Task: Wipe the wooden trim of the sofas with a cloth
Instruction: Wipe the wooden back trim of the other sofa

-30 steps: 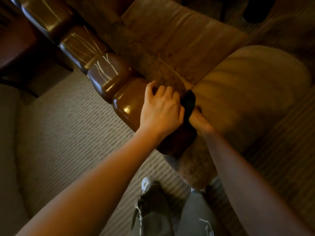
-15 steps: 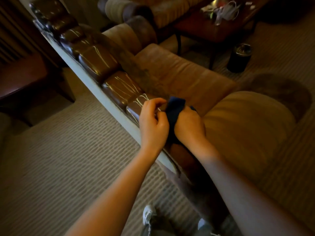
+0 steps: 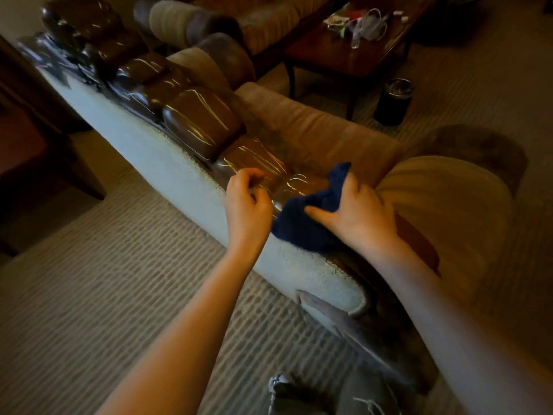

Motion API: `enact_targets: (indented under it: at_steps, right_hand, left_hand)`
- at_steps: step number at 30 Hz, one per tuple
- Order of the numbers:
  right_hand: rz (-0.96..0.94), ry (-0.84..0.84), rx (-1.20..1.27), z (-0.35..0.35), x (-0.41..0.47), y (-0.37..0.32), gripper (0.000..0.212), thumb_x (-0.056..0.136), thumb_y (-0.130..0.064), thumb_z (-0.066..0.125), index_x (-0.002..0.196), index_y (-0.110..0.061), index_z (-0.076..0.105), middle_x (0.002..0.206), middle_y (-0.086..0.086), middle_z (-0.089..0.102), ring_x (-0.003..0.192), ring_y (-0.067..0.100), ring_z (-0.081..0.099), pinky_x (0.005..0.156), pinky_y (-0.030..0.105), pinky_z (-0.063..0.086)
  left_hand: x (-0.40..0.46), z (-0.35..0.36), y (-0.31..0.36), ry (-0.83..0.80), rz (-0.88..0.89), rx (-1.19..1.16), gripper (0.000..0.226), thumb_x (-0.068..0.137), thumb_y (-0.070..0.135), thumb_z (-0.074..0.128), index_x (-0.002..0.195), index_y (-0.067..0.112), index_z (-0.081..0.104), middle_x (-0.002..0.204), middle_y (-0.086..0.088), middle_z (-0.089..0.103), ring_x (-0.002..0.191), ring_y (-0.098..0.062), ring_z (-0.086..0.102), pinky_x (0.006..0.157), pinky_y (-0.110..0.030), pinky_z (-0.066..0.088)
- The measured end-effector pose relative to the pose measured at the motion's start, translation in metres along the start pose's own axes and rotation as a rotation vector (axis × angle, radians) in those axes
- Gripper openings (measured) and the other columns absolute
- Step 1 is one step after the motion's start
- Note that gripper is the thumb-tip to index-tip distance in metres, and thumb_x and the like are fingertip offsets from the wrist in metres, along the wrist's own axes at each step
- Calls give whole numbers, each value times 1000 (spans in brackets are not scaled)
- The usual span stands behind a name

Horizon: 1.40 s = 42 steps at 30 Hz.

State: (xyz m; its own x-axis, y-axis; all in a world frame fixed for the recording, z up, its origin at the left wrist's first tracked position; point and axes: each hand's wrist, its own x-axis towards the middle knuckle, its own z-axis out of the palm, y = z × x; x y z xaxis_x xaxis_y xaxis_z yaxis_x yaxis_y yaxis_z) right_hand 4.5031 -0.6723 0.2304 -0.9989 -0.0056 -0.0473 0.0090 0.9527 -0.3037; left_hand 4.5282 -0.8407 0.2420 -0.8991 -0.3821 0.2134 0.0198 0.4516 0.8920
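Cloth [image 3: 311,217], dark blue and bunched, lies on the near end of the glossy dark-brown wooden trim [image 3: 203,121] that runs along the top of the tan upholstered sofa [image 3: 317,130]. Right hand [image 3: 359,211] grips it: thumb laid flat across the top of the wad, the other fingers curled round its far edge, one corner of fabric standing up above the knuckles. Left hand [image 3: 247,202] hovers just beside the cloth over the trim, fingers loosely curled with thumb and forefinger close together; nothing seen between them, contact with the wood cannot be told.

Trim is carved in rounded, cushion-like segments with grooves between, streaked with light reflections. Pale fabric back panel [image 3: 167,175] of the sofa drops below it toward the ribbed beige carpet [image 3: 89,295].

Judgement: the wipe along the top rail looks about to start from the near end. To do it well, flatten the wad so more cloth meets the wood, press with the palm, and follow each hump over its crown and down both sides. Work a cloth edge into the grooves, where dust would likely collect. Keeping the left hand off the polished surface should avoid fresh fingermarks. Long strokes away from the body, segment by segment, ought to leave no gaps.

Far side: second sofa [image 3: 269,22] and a dark wooden worktop [image 3: 344,52] with small clutter.
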Motion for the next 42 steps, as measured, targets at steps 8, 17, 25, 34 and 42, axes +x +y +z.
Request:
enact_targets:
  at_steps: [8,17,25,34,42]
  right_hand:
    - [-145,-62,-94,11,51,-50,69,83,-65,48,121,-8,44,118,14,57,108,33,55,85,40,43]
    - [-91,-307,12,-6,70,-36,69,84,-61,49,133,-15,35,128,11,51,118,33,49,91,40,38]
    - [-96,-317,26,-22,55,-13,65,86,-57,52,131,-12,39,127,10,53,116,31,52,90,39,41]
    - [-154,-684,391,-6,119,-61,46,88,-30,58,125,-4,51,126,18,54,111,32,54,84,35,44]
    - [-5,-791,760,-6,125,-14,41,92,-25,55,131,-11,50,125,16,57,105,32,59,75,36,48]
  left_hand:
    - [5,8,-11,9,-41,37,23,88,-3,45,100,14,55,101,-4,58,89,-11,55,75,-19,47]
    - [-1,15,-12,59,-157,138,18,90,2,48,102,9,59,101,-3,59,89,-11,54,77,-19,43]
    - [-25,42,0,37,-17,359,18,90,9,53,95,7,70,97,-7,67,89,-15,54,84,-29,43]
    - [-17,44,1,62,-159,607,30,92,17,54,120,10,62,118,-11,57,112,-27,48,92,-31,35]
    - [-13,69,25,-113,-4,707,32,98,14,44,125,6,58,129,-8,53,118,-25,45,99,-27,31]
